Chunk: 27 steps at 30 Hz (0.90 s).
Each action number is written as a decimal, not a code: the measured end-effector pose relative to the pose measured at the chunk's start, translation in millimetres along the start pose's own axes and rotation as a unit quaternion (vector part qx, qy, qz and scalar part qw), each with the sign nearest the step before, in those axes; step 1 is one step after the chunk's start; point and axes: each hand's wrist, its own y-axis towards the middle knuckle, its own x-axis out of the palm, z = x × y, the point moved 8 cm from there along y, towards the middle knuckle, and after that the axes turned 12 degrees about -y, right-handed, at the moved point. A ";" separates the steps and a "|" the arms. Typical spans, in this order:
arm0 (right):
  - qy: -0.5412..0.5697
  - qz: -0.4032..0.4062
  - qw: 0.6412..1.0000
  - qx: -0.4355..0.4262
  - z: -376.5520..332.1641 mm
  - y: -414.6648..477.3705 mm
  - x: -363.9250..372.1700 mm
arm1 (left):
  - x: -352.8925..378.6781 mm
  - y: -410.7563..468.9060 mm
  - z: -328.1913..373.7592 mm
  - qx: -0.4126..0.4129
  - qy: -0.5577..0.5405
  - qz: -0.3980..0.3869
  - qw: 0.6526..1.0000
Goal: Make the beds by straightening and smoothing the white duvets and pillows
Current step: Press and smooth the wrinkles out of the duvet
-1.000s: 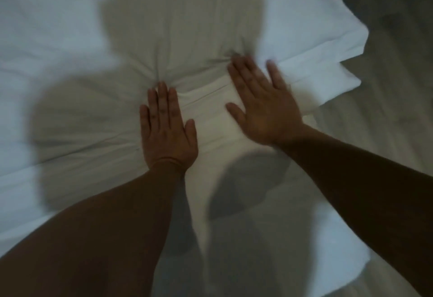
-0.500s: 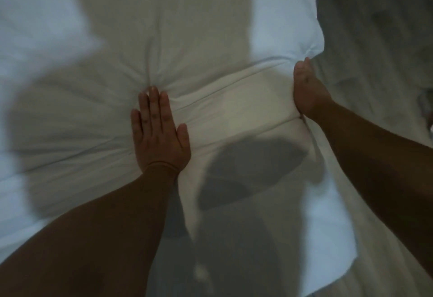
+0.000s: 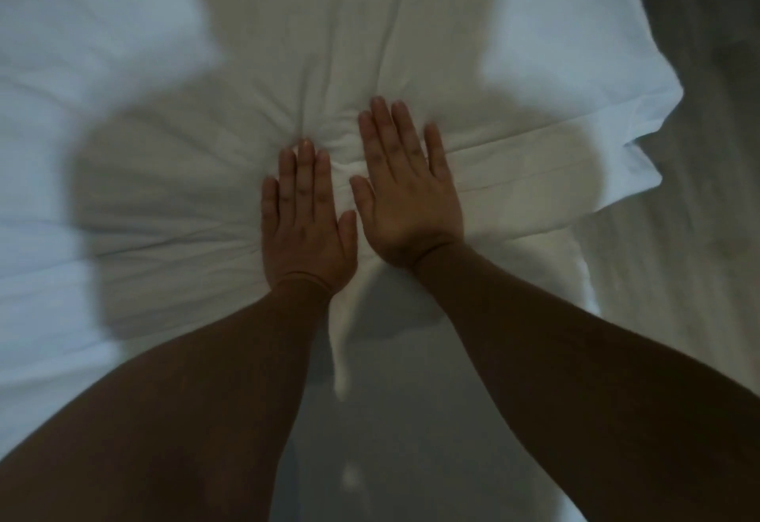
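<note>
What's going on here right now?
A person is smoothing white bedding; whether it is a pillow or a duvet is unclear. The left hand and right hand lie flat on it side by side, pressing down. Creases fan out ahead of the hands, so it is not yet smooth. Its right edge sits by the floor.

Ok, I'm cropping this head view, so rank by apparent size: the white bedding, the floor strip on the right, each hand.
1. white bedding, fills most of the frame
2. floor strip
3. left hand and right hand: they look alike, so unranked
</note>
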 end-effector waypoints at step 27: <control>-0.008 -0.004 0.999 0.034 -3.0 0.7 -3.4 | -73.9 -50.0 -184.6 -0.101 0.040 0.016 0.994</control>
